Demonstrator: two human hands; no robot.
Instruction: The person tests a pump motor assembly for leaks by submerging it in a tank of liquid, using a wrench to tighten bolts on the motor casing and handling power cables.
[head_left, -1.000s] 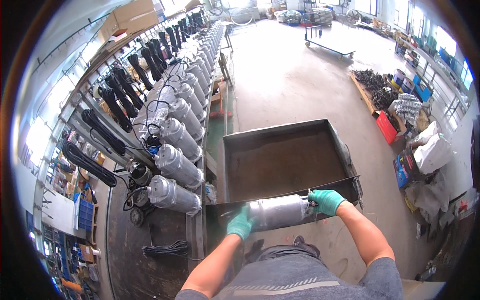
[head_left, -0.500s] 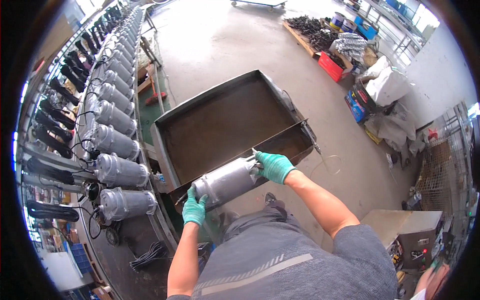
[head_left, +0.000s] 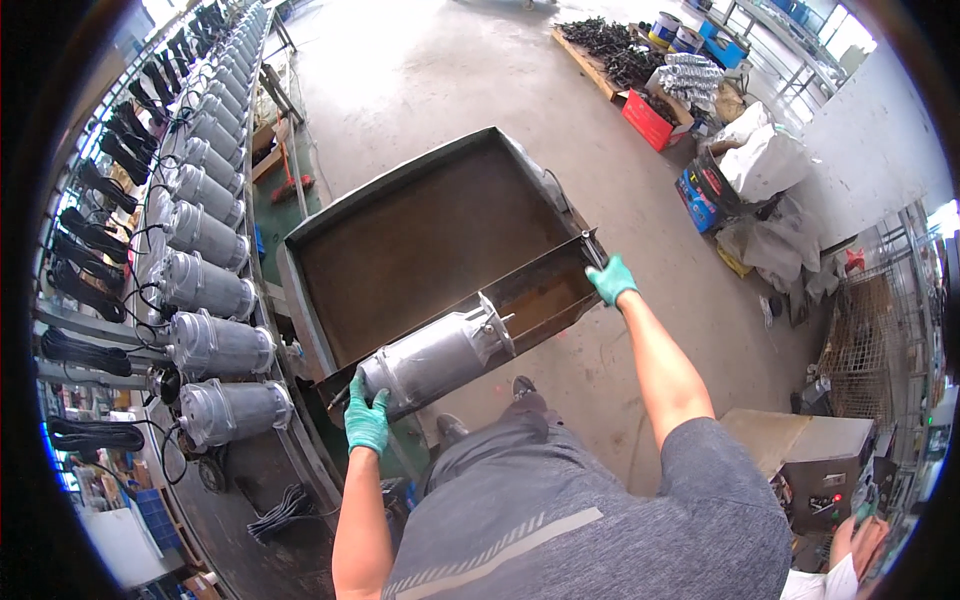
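Note:
A grey cylindrical motor housing (head_left: 430, 362) lies across the near rail of a dark metal tray (head_left: 302, 290), its shaft end pointing right. My left hand (head_left: 367, 420), in a green glove, grips the housing's left end with thumb and fingers apart around the rim. Out at the tray's right corner, my gloved right hand (head_left: 611, 281) is closed round a slim dark metal tool (head_left: 594, 250) resting on the rail. The glove hides most of that tool.
Several similar motors (head_left: 205, 285) with black cable bundles (head_left: 85, 350) line a bench on the left. A red box (head_left: 652, 118), sacks and a pallet of dark parts (head_left: 608, 52) stand at far right. Another person's hand (head_left: 858, 543) shows at lower right.
My right hand has let go of the housing's shaft end and moved right and away to the tool at the tray's corner. My left hand stays on the housing.

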